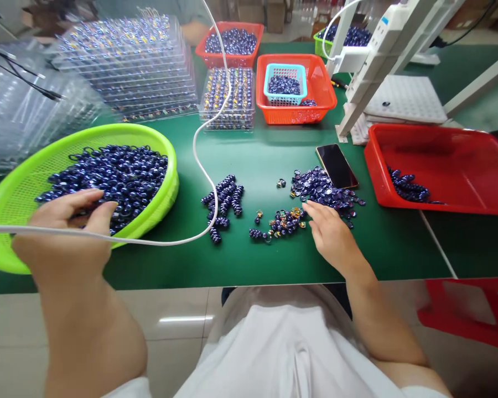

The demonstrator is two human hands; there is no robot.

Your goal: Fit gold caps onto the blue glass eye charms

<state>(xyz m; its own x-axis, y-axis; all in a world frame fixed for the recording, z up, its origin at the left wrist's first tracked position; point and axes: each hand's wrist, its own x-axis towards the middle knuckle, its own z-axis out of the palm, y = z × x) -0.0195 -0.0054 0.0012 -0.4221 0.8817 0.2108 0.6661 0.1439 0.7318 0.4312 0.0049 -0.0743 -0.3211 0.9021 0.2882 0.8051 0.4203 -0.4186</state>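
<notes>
My left hand (68,226) is at the near side of the lime-green basket (172,166), over a heap of shiny dark blue-purple spiral pieces with small loops (120,171). Its thumb and index fingertips are apart and I see nothing held between them; the other fingers are partly hidden. My right hand (330,232) is open, palm down, fingers stretched out on the table. Its fingertips are beside a small pile of gold and blue-purple bits (288,221) and a spread of small dark cup-shaped caps (323,190). Several spiral pieces (224,202) lie together between my hands.
A white cable (197,149) loops across the table and passes over my left wrist. A phone (337,166) lies against the caps. Behind are stacked clear trays (128,83), a red-orange basket (296,115) holding a light-blue one, and a metal post (373,72). A red tray (465,166) is at right.
</notes>
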